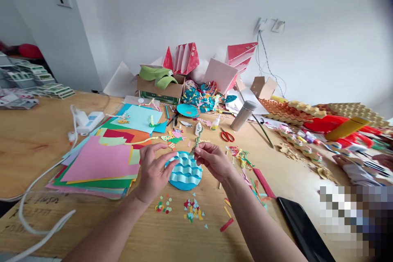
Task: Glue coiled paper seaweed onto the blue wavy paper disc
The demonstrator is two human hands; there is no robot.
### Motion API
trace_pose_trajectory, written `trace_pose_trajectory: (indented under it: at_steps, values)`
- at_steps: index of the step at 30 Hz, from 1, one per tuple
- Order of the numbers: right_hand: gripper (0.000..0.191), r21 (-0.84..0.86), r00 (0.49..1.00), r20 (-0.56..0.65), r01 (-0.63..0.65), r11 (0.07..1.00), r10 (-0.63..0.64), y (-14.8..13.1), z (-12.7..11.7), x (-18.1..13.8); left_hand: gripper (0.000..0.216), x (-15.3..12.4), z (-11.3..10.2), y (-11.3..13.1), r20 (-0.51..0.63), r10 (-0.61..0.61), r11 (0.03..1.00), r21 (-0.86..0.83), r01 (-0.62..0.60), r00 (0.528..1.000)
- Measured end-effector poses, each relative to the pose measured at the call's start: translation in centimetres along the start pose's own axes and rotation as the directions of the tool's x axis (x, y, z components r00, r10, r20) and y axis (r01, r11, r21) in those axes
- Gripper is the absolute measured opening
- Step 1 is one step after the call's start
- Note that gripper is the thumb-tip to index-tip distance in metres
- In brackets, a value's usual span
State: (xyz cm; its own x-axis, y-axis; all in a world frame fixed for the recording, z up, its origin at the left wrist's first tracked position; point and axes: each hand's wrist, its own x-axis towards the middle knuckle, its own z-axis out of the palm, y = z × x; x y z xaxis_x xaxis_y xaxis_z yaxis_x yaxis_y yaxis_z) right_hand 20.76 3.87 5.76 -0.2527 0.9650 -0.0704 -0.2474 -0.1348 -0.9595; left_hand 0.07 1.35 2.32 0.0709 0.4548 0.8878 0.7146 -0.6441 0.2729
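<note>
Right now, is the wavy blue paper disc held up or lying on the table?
Lying: the blue paper disc sits flat on the wooden table, no hand lifting it.

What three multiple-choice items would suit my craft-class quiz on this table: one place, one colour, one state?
1. Where does the pleated blue paper disc lie?
A) in the cardboard box
B) on the pink paper stack
C) on the wooden table, between the hands

2. What colour are the handles of the scissors?
A) red
B) green
C) yellow

3. What is the right hand doing?
A) cutting paper
B) pinching a twisted paper strip
C) resting flat

1 C: the disc sits between the hands.
2 A: the loops show red.
3 B: the strip sits pinched there.
</note>
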Motion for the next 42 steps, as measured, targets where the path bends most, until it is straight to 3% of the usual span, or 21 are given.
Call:
trace_pose_trajectory:
  at_steps: [8,17,24,31,36,42]
  values:
    - [0.03,-0.075,0.994,0.107,-0.004,0.997,0.012,0.9,2.5,0.2,0.004,-0.1,-0.1,0.5,0.02,0.065,0.997,-0.053,-0.064,0.998]
    - [0.033,-0.159,0.977,0.201,-0.036,0.987,0.068,0.3,2.4,0.8,0.005,0.1,-0.3,0.5,0.032,0.058,0.996,-0.069,-0.055,0.998]
    - [0.033,-0.134,0.939,0.29,-0.151,0.979,0.185,0.2,2.0,1.2,0.003,0.1,-0.3,0.4,0.101,0.021,0.992,-0.127,-0.008,0.995]
    - [0.028,0.046,0.955,0.214,-0.221,0.974,0.207,0.1,0.8,1.7,0.016,0.1,0.0,0.2,0.129,-0.015,0.984,-0.175,0.038,0.992]
    - [0.026,0.089,1.0,0.014,-0.004,0.996,0.003,-1.9,-0.7,2.1,0.018,-0.2,0.4,-0.4,0.131,-0.093,0.983,-0.148,0.112,0.987]
    - [0.029,-0.067,0.97,-0.158,0.178,0.982,-0.186,-2.2,-2.7,3.0,0.018,-0.6,1.0,-1.2,0.142,-0.137,0.977,-0.142,0.158,0.98]
